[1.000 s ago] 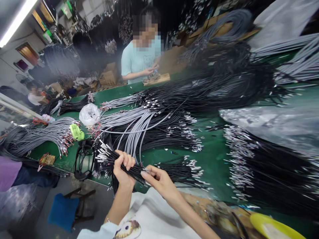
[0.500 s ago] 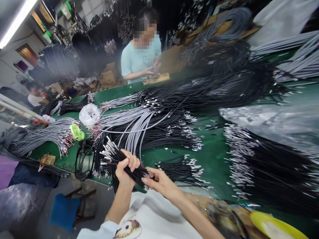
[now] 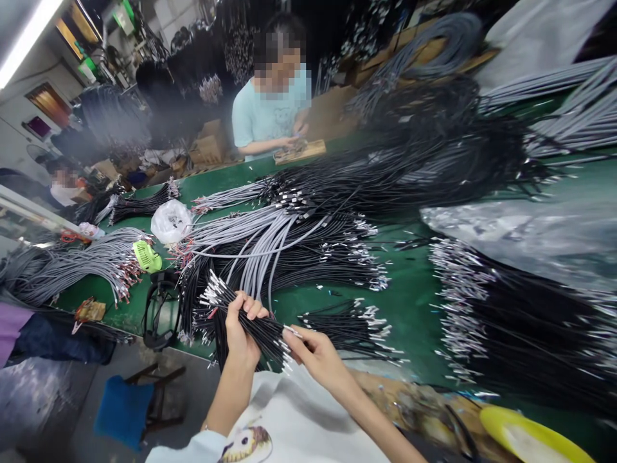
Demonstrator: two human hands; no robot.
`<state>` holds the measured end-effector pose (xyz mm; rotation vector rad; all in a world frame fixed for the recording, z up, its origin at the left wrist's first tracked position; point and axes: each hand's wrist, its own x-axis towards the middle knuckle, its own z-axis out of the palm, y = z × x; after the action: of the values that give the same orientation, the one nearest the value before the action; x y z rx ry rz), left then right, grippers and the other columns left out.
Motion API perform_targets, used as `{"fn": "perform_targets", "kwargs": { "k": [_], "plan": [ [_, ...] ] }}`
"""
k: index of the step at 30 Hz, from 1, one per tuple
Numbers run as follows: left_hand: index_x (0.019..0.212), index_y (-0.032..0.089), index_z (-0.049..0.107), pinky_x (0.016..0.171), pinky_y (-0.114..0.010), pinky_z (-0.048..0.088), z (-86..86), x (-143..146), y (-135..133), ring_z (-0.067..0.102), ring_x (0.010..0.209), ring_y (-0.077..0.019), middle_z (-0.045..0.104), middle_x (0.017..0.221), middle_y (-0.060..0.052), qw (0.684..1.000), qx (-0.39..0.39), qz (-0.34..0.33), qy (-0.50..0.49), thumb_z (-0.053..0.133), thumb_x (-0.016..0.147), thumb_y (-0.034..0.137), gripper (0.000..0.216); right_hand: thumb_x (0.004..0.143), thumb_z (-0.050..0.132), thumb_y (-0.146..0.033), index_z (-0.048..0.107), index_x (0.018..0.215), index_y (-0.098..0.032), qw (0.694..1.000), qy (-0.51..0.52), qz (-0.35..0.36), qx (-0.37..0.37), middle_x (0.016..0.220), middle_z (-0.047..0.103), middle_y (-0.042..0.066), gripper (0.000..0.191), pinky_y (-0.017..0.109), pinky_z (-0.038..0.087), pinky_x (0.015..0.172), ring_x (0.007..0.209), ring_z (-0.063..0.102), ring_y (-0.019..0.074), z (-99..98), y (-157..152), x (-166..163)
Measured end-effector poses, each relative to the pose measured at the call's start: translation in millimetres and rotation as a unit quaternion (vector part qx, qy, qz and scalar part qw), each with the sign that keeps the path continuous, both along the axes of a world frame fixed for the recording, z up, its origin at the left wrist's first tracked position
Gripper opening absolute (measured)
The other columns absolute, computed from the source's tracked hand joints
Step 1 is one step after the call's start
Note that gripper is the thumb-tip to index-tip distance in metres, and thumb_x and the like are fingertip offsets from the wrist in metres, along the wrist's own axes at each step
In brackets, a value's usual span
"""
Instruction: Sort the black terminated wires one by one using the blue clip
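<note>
My left hand (image 3: 244,328) is wrapped round a bundle of short black cables (image 3: 265,334) with pale ends, held tilted in front of my chest. At the bundle's lower right end, my right hand (image 3: 313,357) pinches a cable end between thumb and fingers. Just beyond, on the green table, lies a small pile of black cables (image 3: 337,328) with white tips. Behind my left hand, grey cables (image 3: 258,257) spread over more black cables (image 3: 308,257).
A large stack of black cables (image 3: 530,315) lies at the right beside plastic sheeting (image 3: 506,231). Leftward are a green fan (image 3: 147,256), a plastic bag (image 3: 171,222) and a black headset-like object (image 3: 161,308). A yellow dish (image 3: 525,437) sits near right. A co-worker (image 3: 272,109) works opposite.
My right hand has shifted slightly at the bundle's lower end, where the white tips now show more fanned out. My left hand keeps its grip. The view has moved a little.
</note>
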<state>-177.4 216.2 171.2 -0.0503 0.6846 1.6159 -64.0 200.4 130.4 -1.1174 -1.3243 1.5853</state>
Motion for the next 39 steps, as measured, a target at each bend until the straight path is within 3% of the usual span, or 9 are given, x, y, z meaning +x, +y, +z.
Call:
{"fn": "perform_targets", "kwargs": {
  "k": [3,7,10,18,25,31,34,39],
  "plan": [
    [0.067,0.015,0.046,0.049,-0.016,0.037,-2.8,0,-2,0.037,0.044,-0.0029,0.034,0.055,0.007,1.0,-0.011,-0.002,0.018,0.059,0.073,0.012,0.015,0.07,0.047,-0.066,0.036,0.046,-0.021,1.0,-0.003,-0.013,0.004,0.041,0.03,-0.006,0.052,0.025,0.022,0.042,0.041,0.027,0.0086,0.1,2,1],
    [0.066,0.014,0.048,0.052,-0.017,0.04,-3.2,-2,-3,0.04,0.046,-0.0034,0.036,0.055,0.006,1.0,-0.015,-0.007,-0.008,0.057,0.075,0.012,0.013,0.07,0.055,-0.056,0.054,0.062,-0.019,0.999,-0.014,-0.05,0.014,0.048,0.038,-0.005,0.038,0.025,0.026,0.045,0.046,0.031,0.0102,3.2,2,2],
    [0.064,0.015,0.045,0.05,-0.016,0.039,-1.5,-2,-2,0.04,0.044,-0.003,0.036,0.052,0.007,0.999,-0.016,-0.012,-0.027,0.055,0.078,0.013,0.017,0.069,0.057,-0.053,0.058,0.069,-0.018,0.998,-0.014,-0.064,0.011,0.052,0.044,-0.003,0.035,0.026,0.028,0.048,0.049,0.035,0.011,5.4,1,2],
    [0.069,0.016,0.039,0.043,-0.013,0.032,4.7,-3,2,0.035,0.035,-0.0005,0.032,0.047,0.009,0.988,-0.058,-0.016,-0.143,0.049,0.085,0.024,0.021,0.066,0.049,-0.071,0.037,0.048,-0.022,0.994,0.077,-0.008,-0.074,0.034,0.032,-0.007,0.053,0.025,0.017,0.041,0.036,0.023,0.0071,1.2,0,-3],
    [0.062,0.018,0.031,0.043,-0.014,0.03,-2.7,-10,3,0.034,0.034,-0.0007,0.029,0.045,0.01,0.988,-0.011,-0.022,-0.151,0.048,0.085,0.024,0.029,0.073,0.041,-0.069,0.037,0.043,-0.021,0.99,0.091,-0.029,-0.103,0.036,0.033,-0.005,0.057,0.025,0.015,0.038,0.036,0.023,0.0066,-4.5,-4,-2],
    [0.063,0.017,0.035,0.045,-0.013,0.031,-8.7,-16,3,0.037,0.035,0.0001,0.033,0.046,0.01,0.987,0.024,-0.02,-0.16,0.044,0.088,0.024,0.027,0.071,0.045,-0.069,0.04,0.049,-0.021,0.995,0.059,-0.057,-0.062,0.039,0.034,-0.006,0.053,0.024,0.016,0.039,0.038,0.024,0.007,-6.5,-4,5],
    [0.062,0.017,0.035,0.044,-0.014,0.031,-10.5,-15,2,0.036,0.036,-0.0003,0.033,0.046,0.009,0.987,0.032,-0.021,-0.159,0.048,0.085,0.022,0.027,0.068,0.045,-0.072,0.044,0.056,-0.021,0.998,0.043,-0.027,-0.042,0.04,0.033,-0.007,0.053,0.024,0.017,0.038,0.039,0.025,0.0078,-5.3,-3,5],
    [0.062,0.016,0.038,0.044,-0.016,0.029,-7.9,-14,-1,0.031,0.038,-0.0018,0.027,0.048,0.01,0.993,0.048,-0.001,-0.104,0.057,0.077,0.02,0.025,0.069,0.038,-0.075,0.035,0.047,-0.023,0.999,0.026,0.025,-0.028,0.037,0.034,-0.005,0.056,0.025,0.019,0.038,0.038,0.027,0.0087,-6.5,-5,-1]
  ]
}}
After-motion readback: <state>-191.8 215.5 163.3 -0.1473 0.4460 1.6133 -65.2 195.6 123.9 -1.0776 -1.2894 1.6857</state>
